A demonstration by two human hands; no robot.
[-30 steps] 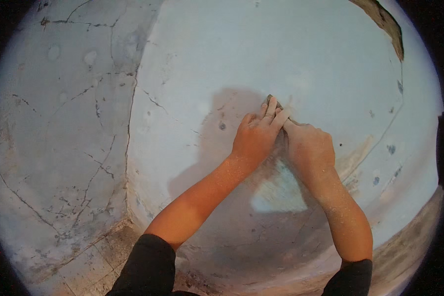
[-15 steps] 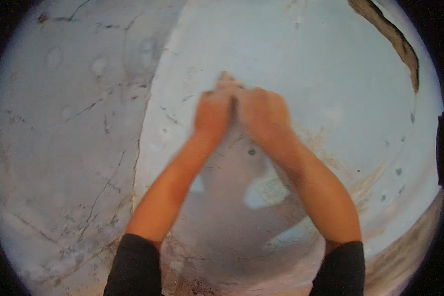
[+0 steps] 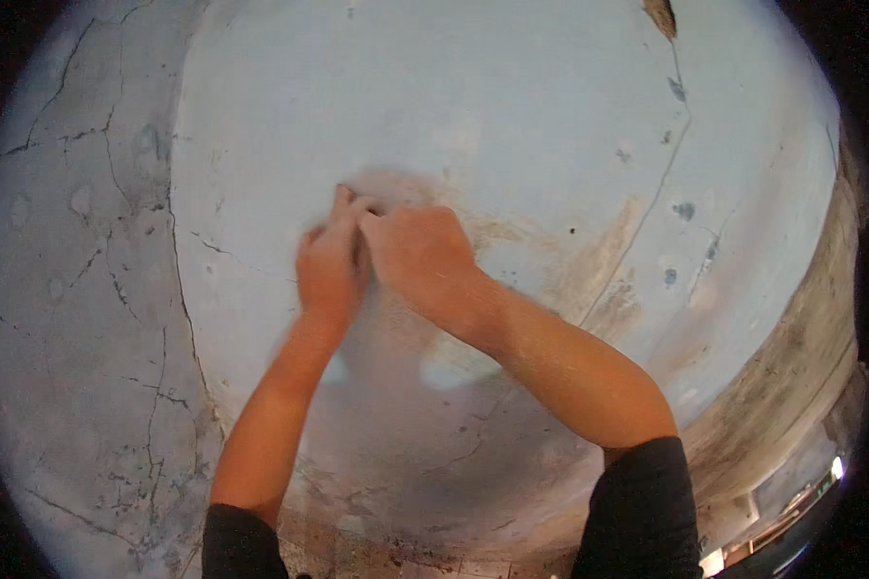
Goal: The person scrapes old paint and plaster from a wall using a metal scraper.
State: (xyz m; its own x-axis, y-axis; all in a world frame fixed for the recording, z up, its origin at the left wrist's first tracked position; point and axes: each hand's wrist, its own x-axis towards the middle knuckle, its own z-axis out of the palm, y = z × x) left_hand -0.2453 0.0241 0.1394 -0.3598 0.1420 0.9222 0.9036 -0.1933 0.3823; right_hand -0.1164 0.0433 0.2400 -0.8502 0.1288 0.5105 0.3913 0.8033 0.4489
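Both bare hands press together against a pale blue painted wall (image 3: 434,87). My left hand (image 3: 330,261) has its fingers bent inward, with one fingertip pointing up. My right hand (image 3: 420,251) is curled closed beside it, knuckles up, its fingertips meeting the left fingers. Anything gripped between them is hidden by the fingers and by slight blur. Around the hands falls a shadow, and brownish worn patches (image 3: 512,232) mark the paint to their right.
At the left is a greyer, cracked wall surface (image 3: 68,280), divided from the pale area by a vertical crack (image 3: 185,314). A chipped hole (image 3: 660,17) shows at the top right. Bare brownish wall (image 3: 772,386) runs along the lower right, and rough ground (image 3: 406,560) lies at the bottom.
Both hands, still together, have moved down along the wall. The view has turned right and downward, so the cracks and the chipped hole sit further left and higher.
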